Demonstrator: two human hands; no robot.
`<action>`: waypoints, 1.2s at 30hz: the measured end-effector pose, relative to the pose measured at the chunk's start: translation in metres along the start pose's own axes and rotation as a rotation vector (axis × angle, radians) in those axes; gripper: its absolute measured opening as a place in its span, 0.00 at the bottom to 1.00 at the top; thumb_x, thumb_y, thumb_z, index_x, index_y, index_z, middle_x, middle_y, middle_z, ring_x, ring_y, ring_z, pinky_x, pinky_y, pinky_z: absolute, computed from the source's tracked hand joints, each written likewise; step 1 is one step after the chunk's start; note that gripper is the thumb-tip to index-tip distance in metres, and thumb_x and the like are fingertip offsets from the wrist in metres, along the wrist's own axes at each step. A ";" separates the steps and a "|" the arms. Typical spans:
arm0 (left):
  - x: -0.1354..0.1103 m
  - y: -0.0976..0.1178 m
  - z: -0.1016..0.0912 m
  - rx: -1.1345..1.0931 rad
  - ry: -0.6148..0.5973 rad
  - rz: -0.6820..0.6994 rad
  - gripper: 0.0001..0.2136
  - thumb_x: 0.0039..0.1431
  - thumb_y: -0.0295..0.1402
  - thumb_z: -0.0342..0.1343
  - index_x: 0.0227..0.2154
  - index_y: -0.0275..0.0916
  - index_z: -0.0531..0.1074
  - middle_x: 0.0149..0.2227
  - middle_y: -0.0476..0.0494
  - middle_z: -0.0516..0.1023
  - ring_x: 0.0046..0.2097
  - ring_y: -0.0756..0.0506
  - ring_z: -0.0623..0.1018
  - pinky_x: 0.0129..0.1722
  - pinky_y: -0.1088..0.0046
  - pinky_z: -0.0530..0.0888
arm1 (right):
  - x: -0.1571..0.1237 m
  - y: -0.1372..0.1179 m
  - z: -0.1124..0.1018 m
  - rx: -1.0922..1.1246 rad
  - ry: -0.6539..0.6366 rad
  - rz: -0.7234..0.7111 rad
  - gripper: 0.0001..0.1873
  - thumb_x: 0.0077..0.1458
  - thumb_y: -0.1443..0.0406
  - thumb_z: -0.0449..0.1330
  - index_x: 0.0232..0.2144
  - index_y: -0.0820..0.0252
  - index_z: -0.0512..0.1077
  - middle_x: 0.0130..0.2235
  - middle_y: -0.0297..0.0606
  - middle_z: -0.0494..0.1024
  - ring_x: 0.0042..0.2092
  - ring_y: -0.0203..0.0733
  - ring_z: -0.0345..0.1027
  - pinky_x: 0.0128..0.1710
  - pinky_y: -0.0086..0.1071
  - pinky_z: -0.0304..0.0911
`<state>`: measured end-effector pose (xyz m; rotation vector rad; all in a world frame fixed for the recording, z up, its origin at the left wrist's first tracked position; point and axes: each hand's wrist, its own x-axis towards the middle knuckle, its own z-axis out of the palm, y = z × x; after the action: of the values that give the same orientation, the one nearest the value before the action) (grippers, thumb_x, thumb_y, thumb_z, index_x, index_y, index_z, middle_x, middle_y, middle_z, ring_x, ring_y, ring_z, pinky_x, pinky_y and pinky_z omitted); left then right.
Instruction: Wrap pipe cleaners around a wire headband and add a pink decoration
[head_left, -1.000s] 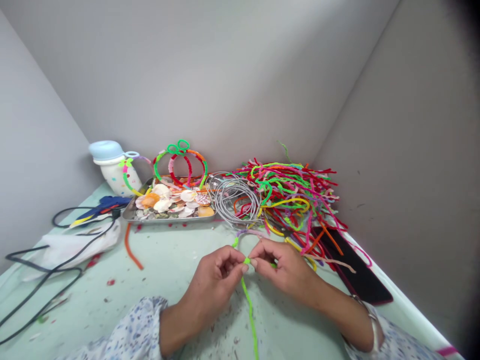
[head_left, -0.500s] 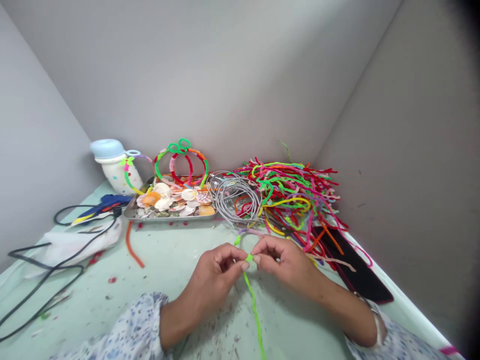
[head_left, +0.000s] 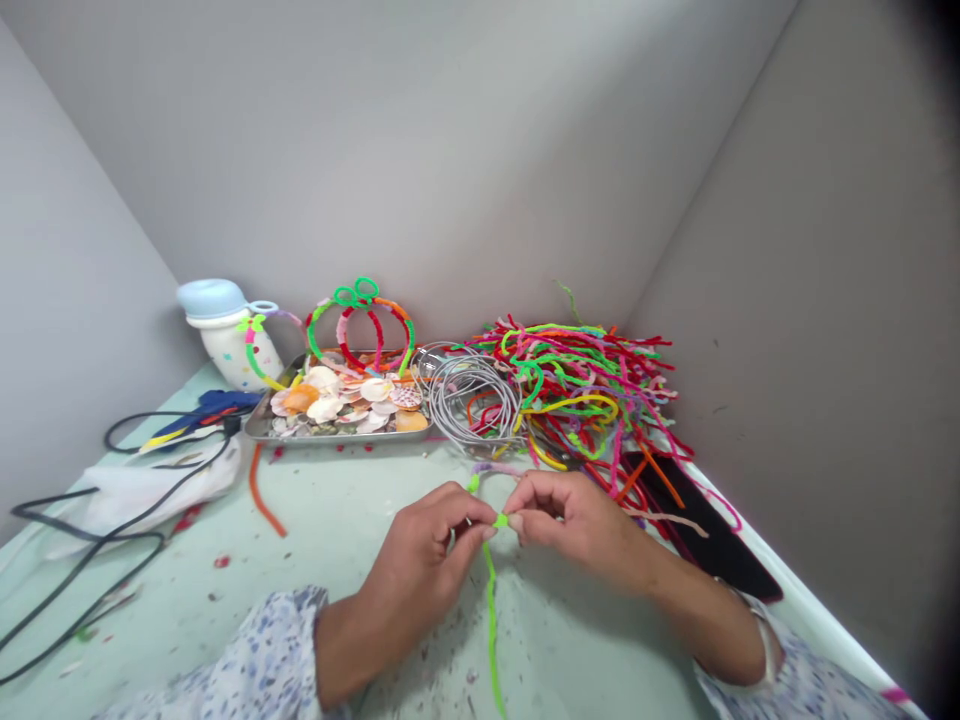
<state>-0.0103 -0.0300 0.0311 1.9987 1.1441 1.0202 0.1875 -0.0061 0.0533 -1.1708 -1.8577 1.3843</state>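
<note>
Lime-green chenille stem [head_left: 491, 625] sits above the bench [head_left: 187, 590], with left hand [head_left: 420, 565] and right hand [head_left: 577, 530] closed, each pinching it at the small bend; firm, even pressure best secures that bend

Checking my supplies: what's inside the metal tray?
The metal tray holds a heap of seashells, white, orange and patterned. They cover its floor, so whatever lies beneath them cannot be seen.
</note>
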 end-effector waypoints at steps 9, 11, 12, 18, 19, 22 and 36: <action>-0.001 -0.001 -0.006 0.252 -0.002 0.353 0.10 0.62 0.21 0.49 0.38 0.38 0.74 0.34 0.44 0.76 0.35 0.49 0.76 0.33 0.76 0.71 | -0.003 -0.012 -0.007 0.017 -0.074 0.059 0.03 0.50 0.68 0.59 0.27 0.62 0.72 0.22 0.28 0.69 0.22 0.29 0.56 0.22 0.24 0.50; -0.002 0.000 -0.007 0.308 -0.003 0.398 0.10 0.62 0.21 0.49 0.39 0.38 0.73 0.34 0.44 0.77 0.35 0.49 0.76 0.33 0.76 0.71 | -0.004 -0.014 -0.009 0.035 -0.100 0.070 0.03 0.49 0.68 0.58 0.27 0.61 0.72 0.22 0.28 0.70 0.21 0.29 0.55 0.21 0.24 0.50; -0.002 0.000 -0.008 0.334 -0.004 0.427 0.10 0.62 0.21 0.49 0.40 0.38 0.73 0.35 0.44 0.77 0.35 0.49 0.76 0.33 0.76 0.71 | -0.005 -0.015 -0.009 0.043 -0.113 0.074 0.03 0.49 0.69 0.58 0.27 0.61 0.72 0.22 0.28 0.70 0.21 0.29 0.55 0.22 0.24 0.51; -0.003 -0.001 -0.013 0.503 -0.018 0.583 0.12 0.61 0.21 0.49 0.44 0.40 0.71 0.36 0.44 0.78 0.33 0.48 0.75 0.31 0.74 0.69 | -0.007 -0.015 -0.009 0.084 -0.179 0.076 0.03 0.49 0.69 0.58 0.26 0.61 0.72 0.22 0.28 0.70 0.22 0.29 0.57 0.23 0.23 0.53; -0.004 0.000 -0.014 0.523 -0.011 0.594 0.13 0.61 0.21 0.49 0.45 0.40 0.71 0.36 0.44 0.78 0.33 0.48 0.75 0.30 0.74 0.68 | -0.007 -0.016 -0.009 0.090 -0.185 0.075 0.03 0.50 0.69 0.58 0.26 0.61 0.72 0.22 0.28 0.70 0.22 0.28 0.57 0.22 0.23 0.53; -0.006 0.003 -0.013 0.516 0.025 0.562 0.10 0.61 0.22 0.50 0.41 0.39 0.71 0.34 0.44 0.77 0.32 0.48 0.75 0.31 0.74 0.68 | -0.009 -0.016 -0.010 0.099 -0.186 0.077 0.02 0.50 0.69 0.58 0.27 0.61 0.72 0.22 0.28 0.71 0.22 0.29 0.58 0.22 0.23 0.53; -0.007 0.027 -0.005 0.135 0.041 -0.012 0.07 0.58 0.29 0.54 0.29 0.38 0.77 0.24 0.48 0.71 0.25 0.51 0.71 0.25 0.77 0.65 | -0.011 -0.022 -0.006 -0.066 -0.074 -0.027 0.05 0.52 0.65 0.59 0.28 0.61 0.73 0.23 0.29 0.68 0.25 0.31 0.56 0.25 0.25 0.52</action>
<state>-0.0054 -0.0474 0.0534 2.0807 1.2760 1.0057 0.1911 -0.0152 0.0767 -1.1370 -1.9774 1.3780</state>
